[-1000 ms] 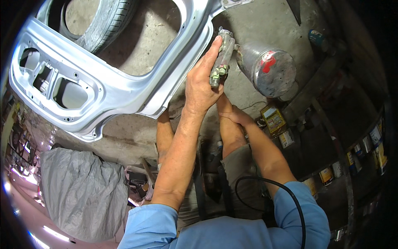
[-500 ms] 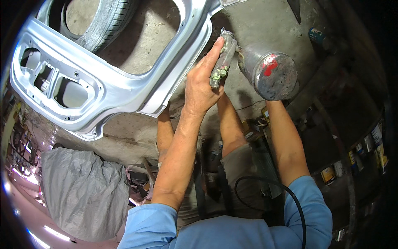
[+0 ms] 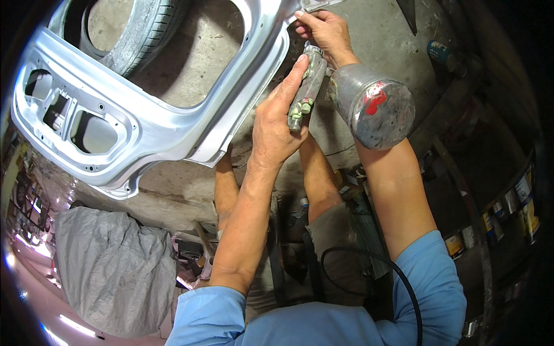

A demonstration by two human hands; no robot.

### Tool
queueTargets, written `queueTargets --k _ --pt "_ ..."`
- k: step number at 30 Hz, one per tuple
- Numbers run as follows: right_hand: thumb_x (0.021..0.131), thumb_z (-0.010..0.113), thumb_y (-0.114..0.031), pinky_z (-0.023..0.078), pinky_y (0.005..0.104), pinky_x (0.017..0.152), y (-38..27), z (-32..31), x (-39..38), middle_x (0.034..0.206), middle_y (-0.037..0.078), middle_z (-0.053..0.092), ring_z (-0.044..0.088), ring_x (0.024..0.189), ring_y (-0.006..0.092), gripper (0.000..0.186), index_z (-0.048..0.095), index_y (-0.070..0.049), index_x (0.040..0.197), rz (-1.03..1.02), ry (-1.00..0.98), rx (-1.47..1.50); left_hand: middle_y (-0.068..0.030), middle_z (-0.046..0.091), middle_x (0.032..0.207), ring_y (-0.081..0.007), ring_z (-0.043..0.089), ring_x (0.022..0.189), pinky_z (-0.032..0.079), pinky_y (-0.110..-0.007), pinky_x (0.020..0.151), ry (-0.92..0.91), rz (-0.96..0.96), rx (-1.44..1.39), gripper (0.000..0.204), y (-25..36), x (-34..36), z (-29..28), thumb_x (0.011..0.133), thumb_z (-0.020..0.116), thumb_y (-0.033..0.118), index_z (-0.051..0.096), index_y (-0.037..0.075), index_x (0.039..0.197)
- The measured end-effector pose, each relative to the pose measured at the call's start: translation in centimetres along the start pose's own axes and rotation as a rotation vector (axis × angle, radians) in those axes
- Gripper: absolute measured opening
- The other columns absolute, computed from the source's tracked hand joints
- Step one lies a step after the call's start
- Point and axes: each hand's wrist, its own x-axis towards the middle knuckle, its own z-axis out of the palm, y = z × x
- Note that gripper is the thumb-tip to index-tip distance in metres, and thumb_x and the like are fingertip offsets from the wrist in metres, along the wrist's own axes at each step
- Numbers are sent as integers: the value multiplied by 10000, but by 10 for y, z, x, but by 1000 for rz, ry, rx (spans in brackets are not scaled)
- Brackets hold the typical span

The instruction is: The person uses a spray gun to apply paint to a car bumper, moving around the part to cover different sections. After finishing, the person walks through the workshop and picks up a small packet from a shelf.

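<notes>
A spray gun [image 3: 307, 86] with a big metal cup [image 3: 383, 115] is gripped in my left hand [image 3: 274, 127]. Red paint marks the cup's end, and green smears show on the gun's body. My right hand [image 3: 330, 36] reaches past the cup to the upper edge of a silver car door panel [image 3: 167, 124]. Its thumb and fingertips are bent in at that edge and seem to pinch it; the exact contact is small and partly hidden. The panel has a large window opening and smaller cut-outs, and lies to the left of the gun.
A tire [image 3: 147, 40] lies behind the panel on the concrete floor [image 3: 375, 29]. At the lower left stands something under a grey cover [image 3: 115, 271]. A black hose [image 3: 407, 277] loops by my right sleeve. Shelves with cans and bottles [image 3: 522, 193] are at the right.
My right hand has come out from behind the metal cup and moved up and forward to the panel's edge. My left hand with the spray gun has shifted slightly down and left.
</notes>
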Motion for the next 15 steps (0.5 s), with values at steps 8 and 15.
queueTargets --k 8,15 --pt "941 719 -327 556 325 586 8 21 -9 656 63 725 696 583 150 330 756 -17 836 -215 331 -346 -219 686 1301 -395 693 1155 572 -433 952 12 -39 -11 758 4 1 -3 838 690 -68 507 140 1544" --pt "966 639 -269 569 361 606 10 4 -20 733 102 741 722 617 200 277 744 -24 887 -263 328 -353 -211 701 1262 -397 704 1120 577 -429 932 6 -55 -12 828 4 -2 -6 795 689 -116 498 155 1553"
